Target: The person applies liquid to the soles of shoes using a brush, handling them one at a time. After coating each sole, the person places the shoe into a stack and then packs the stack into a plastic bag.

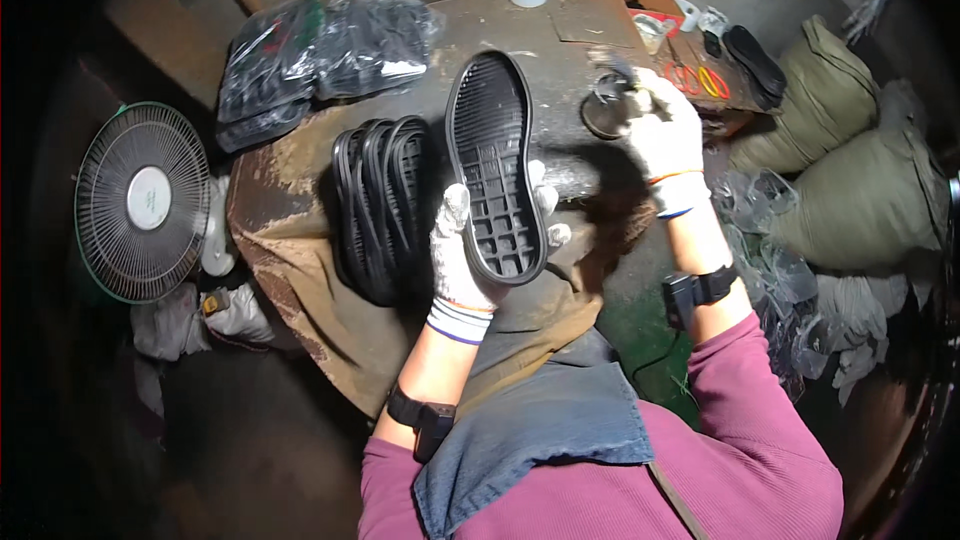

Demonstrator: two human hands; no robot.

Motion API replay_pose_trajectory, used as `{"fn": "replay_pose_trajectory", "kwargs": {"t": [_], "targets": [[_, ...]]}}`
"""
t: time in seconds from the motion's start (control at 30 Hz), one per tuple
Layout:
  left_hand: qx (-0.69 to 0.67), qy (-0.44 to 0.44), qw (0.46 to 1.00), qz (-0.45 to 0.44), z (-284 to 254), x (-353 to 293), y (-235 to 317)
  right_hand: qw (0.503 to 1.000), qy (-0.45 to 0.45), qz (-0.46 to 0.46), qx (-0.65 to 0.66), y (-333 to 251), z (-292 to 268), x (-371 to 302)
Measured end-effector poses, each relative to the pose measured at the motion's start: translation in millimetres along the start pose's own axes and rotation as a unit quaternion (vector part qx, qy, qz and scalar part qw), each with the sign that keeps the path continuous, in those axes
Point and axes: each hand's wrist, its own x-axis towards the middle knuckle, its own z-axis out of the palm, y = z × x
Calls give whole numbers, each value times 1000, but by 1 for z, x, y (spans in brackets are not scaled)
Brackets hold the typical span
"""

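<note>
While left hand [464, 262] grips black ribbed, gridded shoe sole [497, 165], right hand [668, 135]: grip unclear.

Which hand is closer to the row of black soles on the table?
The left hand: it is just right of the row of black soles, holding up another sole. The right hand is farther right, beside the small pot.

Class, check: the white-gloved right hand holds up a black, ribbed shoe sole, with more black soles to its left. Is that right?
Wrong hand: the head view shows the white-gloved left hand holding up the black, ribbed shoe sole, with more black soles to its left.
</note>
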Motion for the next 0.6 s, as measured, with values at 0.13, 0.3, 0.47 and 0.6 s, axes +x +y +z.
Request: {"fn": "replay_pose_trajectory", "kwargs": {"t": [0.13,0.3,0.47,0.6], "targets": [[47,97,993,-39,-15,-8,-11,976,-44,45,209,-1,27,-6],[-14,105,993,-57,-10,-28,-11,994,-59,-66,-58,0,40,-7],[50,140,986,-81,-13,-42,-3,978,-146,-125,-77,-32,54,-33],[77,66,992,-70,-34,-45,2,968,-234,78,46,-85,52,-62]]}}
